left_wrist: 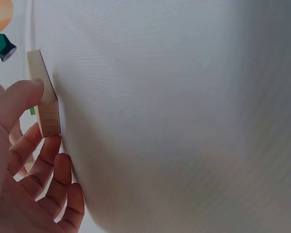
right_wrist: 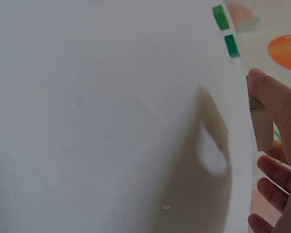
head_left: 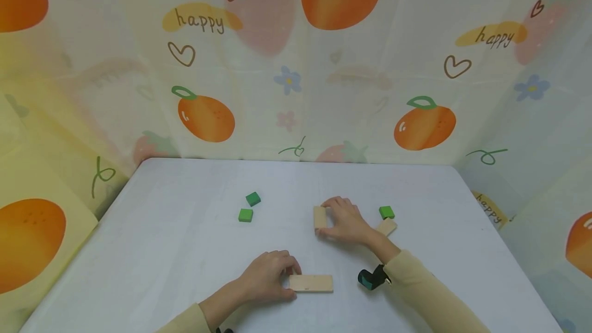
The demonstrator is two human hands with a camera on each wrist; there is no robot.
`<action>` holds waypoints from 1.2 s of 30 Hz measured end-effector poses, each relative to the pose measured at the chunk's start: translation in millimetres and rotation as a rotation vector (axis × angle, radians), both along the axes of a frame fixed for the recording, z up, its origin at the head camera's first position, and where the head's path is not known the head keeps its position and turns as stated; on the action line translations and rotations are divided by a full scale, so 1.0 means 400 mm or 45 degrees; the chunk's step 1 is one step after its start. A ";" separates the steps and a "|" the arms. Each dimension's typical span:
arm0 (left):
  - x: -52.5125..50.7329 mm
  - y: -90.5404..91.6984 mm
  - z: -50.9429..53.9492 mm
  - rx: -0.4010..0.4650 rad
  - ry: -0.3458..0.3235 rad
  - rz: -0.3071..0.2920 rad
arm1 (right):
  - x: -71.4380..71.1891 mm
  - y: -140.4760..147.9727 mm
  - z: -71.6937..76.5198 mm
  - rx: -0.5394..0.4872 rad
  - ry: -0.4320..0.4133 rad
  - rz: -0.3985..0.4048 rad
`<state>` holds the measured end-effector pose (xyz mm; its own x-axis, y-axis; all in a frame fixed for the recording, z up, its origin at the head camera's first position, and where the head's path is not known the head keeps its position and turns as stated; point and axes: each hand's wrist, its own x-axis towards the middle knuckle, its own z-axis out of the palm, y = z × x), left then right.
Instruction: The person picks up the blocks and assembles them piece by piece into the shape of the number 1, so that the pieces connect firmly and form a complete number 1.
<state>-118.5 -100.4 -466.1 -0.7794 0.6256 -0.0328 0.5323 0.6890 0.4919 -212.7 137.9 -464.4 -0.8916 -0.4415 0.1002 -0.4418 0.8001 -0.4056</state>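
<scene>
My left hand (head_left: 268, 277) pinches the left end of a plain wooden block (head_left: 312, 283) between thumb and fingers. That block lies lengthwise on the white table, and the left wrist view shows the thumb (left_wrist: 26, 92) across its long side. Farther forward, my right hand (head_left: 347, 224) holds a second wooden block (head_left: 319, 218) by its two ends. In the right wrist view this block (right_wrist: 262, 127) appears raised off the tabletop, with a shadow on the cloth apart from it. Part of the right palm is hidden.
Two green blocks, one darker (head_left: 253, 199) and one lighter (head_left: 245, 215), lie at left on the white table (head_left: 162, 230). Beyond the right wrist are another green block (head_left: 386, 212) and a partly covered wooden block (head_left: 387, 226). A fruit-print curtain (head_left: 259, 112) hangs behind.
</scene>
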 end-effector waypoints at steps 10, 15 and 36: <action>-0.002 -0.001 0.002 0.019 -0.037 0.017 | 0.037 -0.004 -0.012 -0.003 0.045 0.031; -0.001 -0.003 -0.001 0.050 -0.038 0.021 | 0.062 -0.008 -0.012 -0.018 0.024 0.040; 0.003 -0.006 -0.003 0.110 -0.070 0.045 | 0.152 -0.023 -0.021 -0.075 0.020 0.145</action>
